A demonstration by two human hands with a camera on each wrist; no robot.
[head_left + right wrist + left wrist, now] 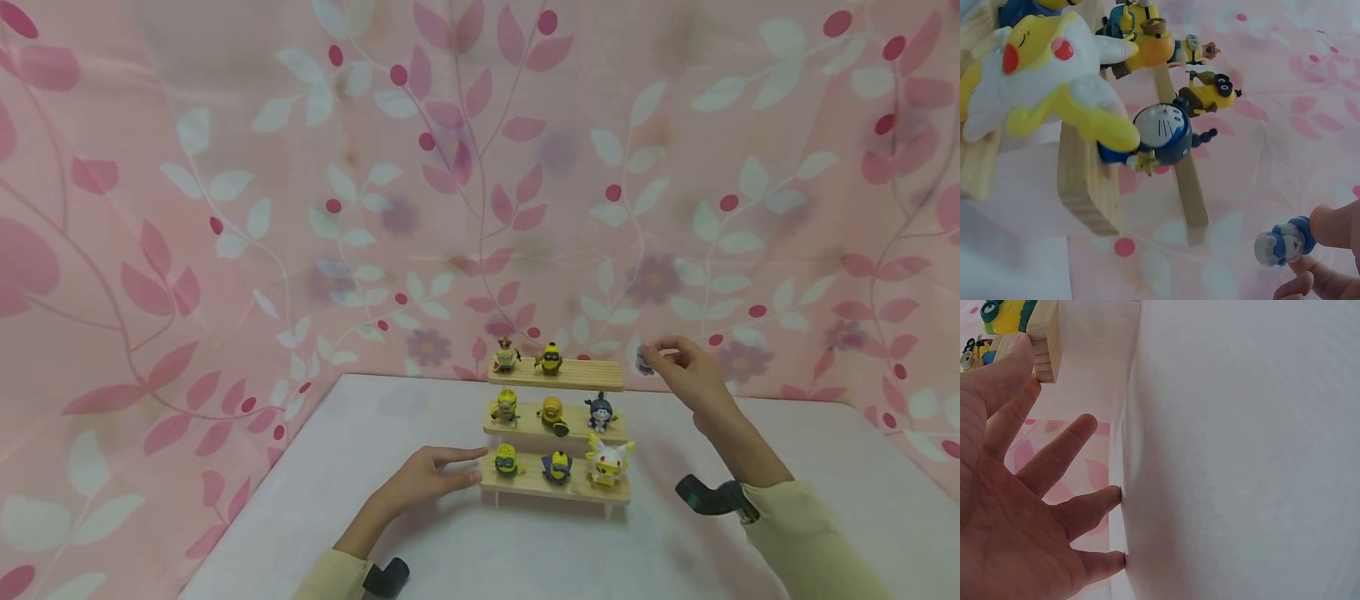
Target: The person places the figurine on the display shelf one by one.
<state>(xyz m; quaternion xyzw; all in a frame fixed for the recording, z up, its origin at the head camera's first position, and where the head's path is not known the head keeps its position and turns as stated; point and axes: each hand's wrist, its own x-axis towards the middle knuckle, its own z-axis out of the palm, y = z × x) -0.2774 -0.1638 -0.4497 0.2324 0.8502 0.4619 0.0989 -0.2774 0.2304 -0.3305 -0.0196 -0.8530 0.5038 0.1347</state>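
Note:
A three-tier wooden display stand holds rows of small figurines. My right hand pinches a small blue and white figurine between thumb and fingertips, in the air just right of the top tier. On that tier stand a crowned yellow figurine and a dark-goggled yellow one; its right part is bare wood. My left hand is at the left end of the bottom tier, fingers spread. In the left wrist view its thumb and forefinger touch the wooden shelf end, and two other fingertips meet the white cloth.
The middle tier bears two yellow figurines and a dark-blue cat figurine. On the bottom tier are two yellow figurines and a larger white-and-yellow one. A white cloth covers the table; a pink leaf-patterned curtain hangs behind.

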